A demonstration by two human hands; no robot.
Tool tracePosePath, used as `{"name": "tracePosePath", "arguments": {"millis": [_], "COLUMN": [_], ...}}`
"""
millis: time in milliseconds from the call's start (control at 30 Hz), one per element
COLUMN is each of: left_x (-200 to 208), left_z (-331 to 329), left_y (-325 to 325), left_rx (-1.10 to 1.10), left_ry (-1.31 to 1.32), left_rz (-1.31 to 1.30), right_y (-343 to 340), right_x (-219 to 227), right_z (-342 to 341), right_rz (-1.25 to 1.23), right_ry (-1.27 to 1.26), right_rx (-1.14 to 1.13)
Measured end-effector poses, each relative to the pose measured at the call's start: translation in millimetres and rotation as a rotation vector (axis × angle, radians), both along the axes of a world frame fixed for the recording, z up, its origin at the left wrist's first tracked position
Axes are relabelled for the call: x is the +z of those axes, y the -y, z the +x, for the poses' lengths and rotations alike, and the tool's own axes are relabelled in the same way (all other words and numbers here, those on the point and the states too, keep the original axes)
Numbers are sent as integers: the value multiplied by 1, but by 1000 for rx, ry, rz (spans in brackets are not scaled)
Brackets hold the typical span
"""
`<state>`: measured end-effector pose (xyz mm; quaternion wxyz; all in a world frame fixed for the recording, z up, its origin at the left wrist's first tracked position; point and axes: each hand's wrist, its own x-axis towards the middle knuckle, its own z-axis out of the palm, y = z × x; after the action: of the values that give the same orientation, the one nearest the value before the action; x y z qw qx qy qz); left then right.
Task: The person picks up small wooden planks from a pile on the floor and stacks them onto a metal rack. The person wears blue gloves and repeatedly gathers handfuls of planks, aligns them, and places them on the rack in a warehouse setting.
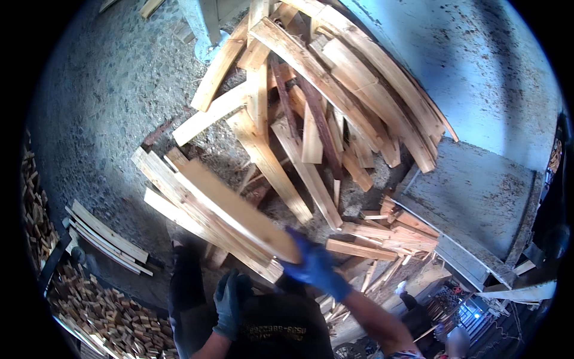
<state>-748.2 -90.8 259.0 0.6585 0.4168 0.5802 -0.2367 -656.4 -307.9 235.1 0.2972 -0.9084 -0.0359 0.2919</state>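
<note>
The bundle of planks point(209, 209) consists of several long, flat, pale wood boards with rough sawn faces, stacked flat and running from far left to near right. The right hand point(314, 266), in a blue glove, closes around the near end of the bundle, fingers curled over the top board. The left hand point(232, 302), in a dark grey-green glove, hangs just below the bundle's near edge with fingers loosely curled; whether it touches the wood cannot be told.

Beyond the bundle lies a large heap of offcuts point(317, 102): pale strips, several with dark reddish bark edges, crossed at all angles. The longest pieces appear bowed near the rim of the view. The heap rests on a grey concrete floor point(101, 90) with a speckled, gritty surface.

To the right stands a blue-grey metal worktop point(478, 197) with scuffed, rust-flecked paint. At the near left, a small stack of thin slats point(107, 239) lies beside a bed of short chopped wood blocks point(113, 317).
</note>
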Motion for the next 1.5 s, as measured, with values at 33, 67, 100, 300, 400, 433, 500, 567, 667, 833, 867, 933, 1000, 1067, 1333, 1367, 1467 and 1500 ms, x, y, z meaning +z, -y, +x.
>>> {"name": "tracePosePath", "arguments": {"millis": [33, 67, 100, 300, 400, 433, 500, 567, 667, 833, 867, 933, 1000, 1067, 1333, 1367, 1467, 1500], "left_x": [-4, 0, -1, -13, 4, 13, 10, 6, 3, 6, 5, 6, 7, 8, -2, -2, -1, 1], "left_z": [7, 28, 40, 62, 86, 94, 95, 92, 92, 86, 87, 90, 93, 95, 74, 72, 72, 71], "left_y": [-7, -18, -28, -38, -27, -29, -37, -44, -46, -52, -51, -49, -53, -64, -75, -75, -65, -62], "left_rx": [9, 82, 150, 355, 410, 356, 303, 371, 417, 486, 484, 491, 475, 478, 347, 344, 306, 294], "left_ry": [-9, -71, -138, 145, 32, -21, -23, -11, 58, 159, 146, 200, 236, 232, 281, 259, 278, 266], "left_rz": [23, -11, -48, -242, -430, -423, -460, -473, -502, -518, -535, -517, -439, -265, 20, 20, -10, -67], "right_y": [-31, -50, -61, 10, 23, 11, 5, 12, 45, 56, 60, 44, 35, 8, -11, 3, 33, 50], "right_x": [-18, -41, -64, -106, -139, -143, -143, -140, -87, 143, 179, 234, 249, 233, -7, -32, -101, -122], "right_z": [5, 4, 2, 104, 143, 155, 163, 168, 157, 183, 157, 103, 36, -1, -39, -31, 4, 26], "right_rz": [67, 159, 247, -77, -291, -296, -239, -165, 377, 367, 397, 234, 132, 145, -88, -211, -20, -210], "right_ry": [-154, -93, -34, 293, 268, 154, 96, 45, -108, -538, -567, -614, -720, -890, -382, -501, 238, 123], "right_rx": [-21, -16, -14, -432, -554, -641, -774, -908, -970, -964, -1046, -859, -942, -915, 85, 162, -138, -167]}}
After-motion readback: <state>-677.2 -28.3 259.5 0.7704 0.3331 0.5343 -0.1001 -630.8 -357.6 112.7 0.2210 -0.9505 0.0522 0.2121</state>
